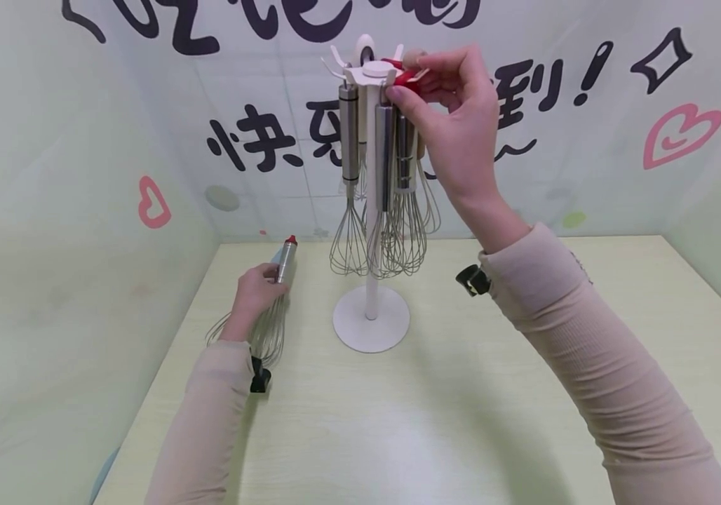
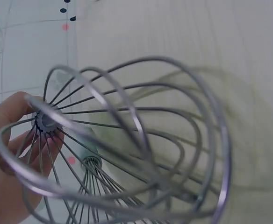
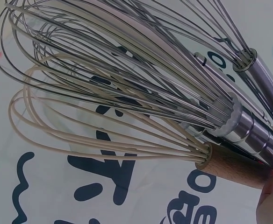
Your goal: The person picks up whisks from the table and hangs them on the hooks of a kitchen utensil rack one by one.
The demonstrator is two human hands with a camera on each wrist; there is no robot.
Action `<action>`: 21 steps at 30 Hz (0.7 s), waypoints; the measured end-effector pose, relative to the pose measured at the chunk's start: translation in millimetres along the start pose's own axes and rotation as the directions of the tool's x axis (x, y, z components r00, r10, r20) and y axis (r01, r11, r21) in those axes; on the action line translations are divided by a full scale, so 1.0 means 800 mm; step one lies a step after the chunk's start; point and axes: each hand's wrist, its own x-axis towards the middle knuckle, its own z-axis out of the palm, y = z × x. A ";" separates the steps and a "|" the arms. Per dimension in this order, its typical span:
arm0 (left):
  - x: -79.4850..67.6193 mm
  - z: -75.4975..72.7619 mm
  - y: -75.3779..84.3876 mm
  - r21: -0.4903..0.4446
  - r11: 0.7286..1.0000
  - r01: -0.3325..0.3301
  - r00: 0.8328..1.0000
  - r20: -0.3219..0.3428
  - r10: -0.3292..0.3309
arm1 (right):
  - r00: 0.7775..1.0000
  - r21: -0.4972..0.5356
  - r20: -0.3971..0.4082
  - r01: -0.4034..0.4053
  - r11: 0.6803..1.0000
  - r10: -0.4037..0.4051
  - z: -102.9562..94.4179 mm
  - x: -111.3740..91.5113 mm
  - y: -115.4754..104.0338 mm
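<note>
A white rotating hook stand holds several whisks hung in a ring below its hooks. At its top right, my right hand pinches the red end of a steel-handled whisk by a hook. In the right wrist view that whisk hangs beside one with a wooden handle; my fingertips show only at the edge. To the left of the stand, my left hand grips another steel whisk, red-tipped, its wires pointing toward me. Its wires fill the left wrist view.
A whisk with a pale blue handle lies past the held one, mostly hidden by my left hand in the head view. The light wooden table is walled by printed cloth at the back and sides.
</note>
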 end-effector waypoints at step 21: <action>-0.009 -0.015 0.050 -0.213 0.972 -0.095 0.990 -0.121 0.070 | 1.000 -0.006 -0.002 -0.008 1.000 0.008 0.000 -0.001 0.001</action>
